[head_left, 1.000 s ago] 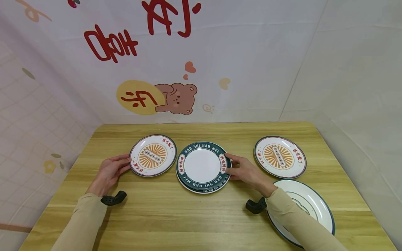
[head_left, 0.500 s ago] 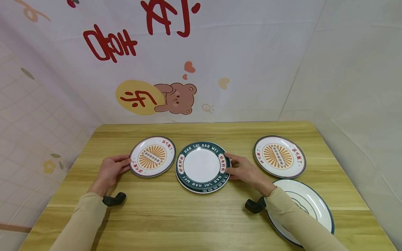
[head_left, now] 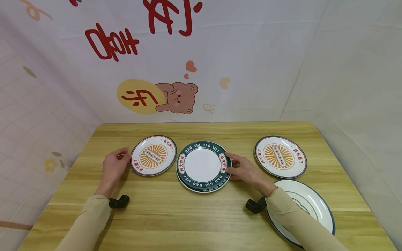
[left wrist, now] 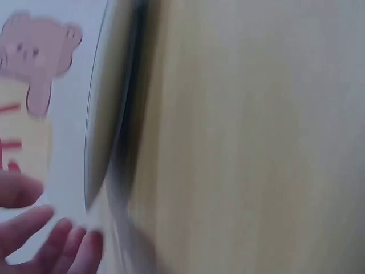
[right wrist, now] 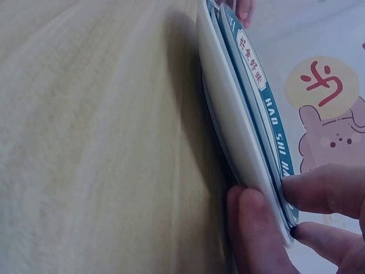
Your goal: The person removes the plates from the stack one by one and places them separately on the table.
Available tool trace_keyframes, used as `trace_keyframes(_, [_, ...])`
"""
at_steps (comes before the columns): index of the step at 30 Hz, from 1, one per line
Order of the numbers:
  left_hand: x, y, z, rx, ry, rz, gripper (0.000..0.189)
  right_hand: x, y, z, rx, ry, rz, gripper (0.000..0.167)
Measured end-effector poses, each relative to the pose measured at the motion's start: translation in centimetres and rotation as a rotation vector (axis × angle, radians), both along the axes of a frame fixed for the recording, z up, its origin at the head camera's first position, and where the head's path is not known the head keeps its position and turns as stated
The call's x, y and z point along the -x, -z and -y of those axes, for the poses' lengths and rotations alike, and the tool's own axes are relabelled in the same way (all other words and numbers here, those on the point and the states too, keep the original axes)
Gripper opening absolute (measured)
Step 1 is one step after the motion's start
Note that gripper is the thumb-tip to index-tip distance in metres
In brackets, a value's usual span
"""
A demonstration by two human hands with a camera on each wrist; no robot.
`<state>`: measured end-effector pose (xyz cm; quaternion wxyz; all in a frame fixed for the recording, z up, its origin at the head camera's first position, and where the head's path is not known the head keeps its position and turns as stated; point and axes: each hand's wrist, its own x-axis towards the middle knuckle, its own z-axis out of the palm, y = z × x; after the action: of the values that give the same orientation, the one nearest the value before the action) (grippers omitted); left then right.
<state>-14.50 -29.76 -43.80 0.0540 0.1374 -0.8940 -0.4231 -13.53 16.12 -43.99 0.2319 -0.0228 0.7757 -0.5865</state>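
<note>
Pinching green plates [head_left: 202, 165] at edge, right grip [head_left: 246, 170]; left grip [head_left: 114, 167] relaxed, perhaps touching sunburst plate [head_left: 154, 156]; slim gap between.

big plate [head_left: 321, 205] partly hidden under right sleeve [head_left: 296, 218], lower plate [right wrist: 228, 108] mostly buried by green-rimmed plate [head_left: 202, 165], left fingers [left wrist: 56, 246] kinda blurry in wrist cam

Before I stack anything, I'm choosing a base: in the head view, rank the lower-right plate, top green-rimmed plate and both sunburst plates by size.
1. Lower-right plate, nearest, partly hidden
2. Top green-rimmed plate
3. Left sunburst plate and right sunburst plate: too alike to rank
</note>
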Motion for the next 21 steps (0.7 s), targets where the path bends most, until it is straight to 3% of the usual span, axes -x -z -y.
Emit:
trace_keyframes(2, [-0.4, 0.0, -1.2, -0.003, -0.038, -0.1, 0.038, 0.0, 0.0, -0.1, 0.001, -0.005, 0.0, 0.069])
trace_keyframes(4, [-0.8, -0.1, -2.6, -0.028, -0.036, -0.18, 0.035, 0.0, 0.0, -0.1, 0.007, -0.011, 0.0, 0.069])
trace_keyframes(7, [-1.5, -0.5, -4.6, -0.057, 0.001, -0.286, 0.031, 0.0, 0.0, -0.3, 0.02, -0.021, -0.005, 0.069])
trace_keyframes(10, [-2.1, -0.9, -6.5, -0.079, 0.045, -0.347, 0.03, 0.0, 0.1, -0.3, 0.038, -0.025, -0.009, 0.07])
trace_keyframes(14, [-2.9, -1.2, -8.5, -0.131, 0.131, -0.307, 0.032, 0.0, 0.2, -0.3, 0.058, -0.025, -0.009, 0.069])
trace_keyframes(21, [-4.4, -0.8, -11.3, -0.218, 0.325, -0.096, 0.046, -0.1, 0.5, -0.2, 0.071, -0.022, -0.014, 0.068])
